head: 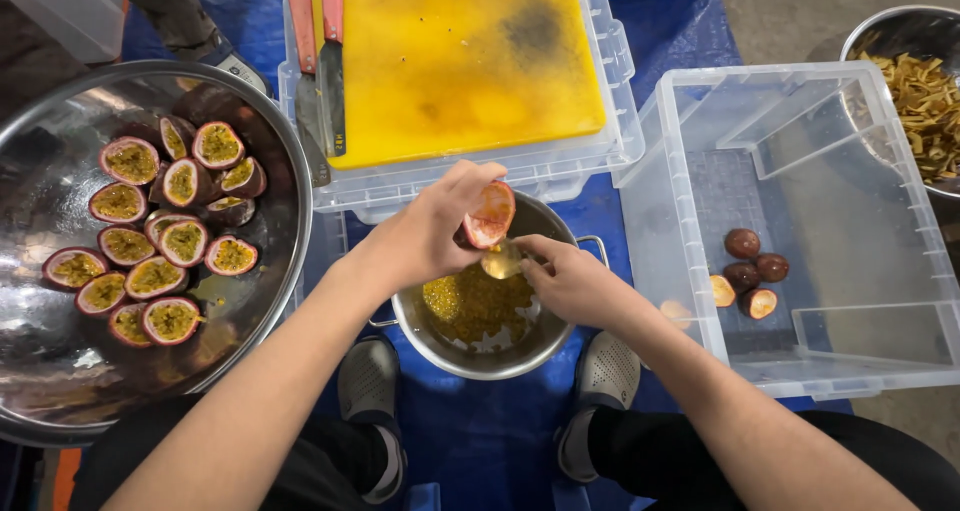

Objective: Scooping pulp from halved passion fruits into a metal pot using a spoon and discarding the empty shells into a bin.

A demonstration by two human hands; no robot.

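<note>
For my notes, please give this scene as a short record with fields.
left hand: holds a passion fruit half over the pot
right hand: holds a spoon under the half
pot: steel, holds yellow pulp
big bowl: many cut halves, at the left
cutting board: yellow, on a clear bin, two knives beside it
clear bin: a few empty shells, at the right
</note>
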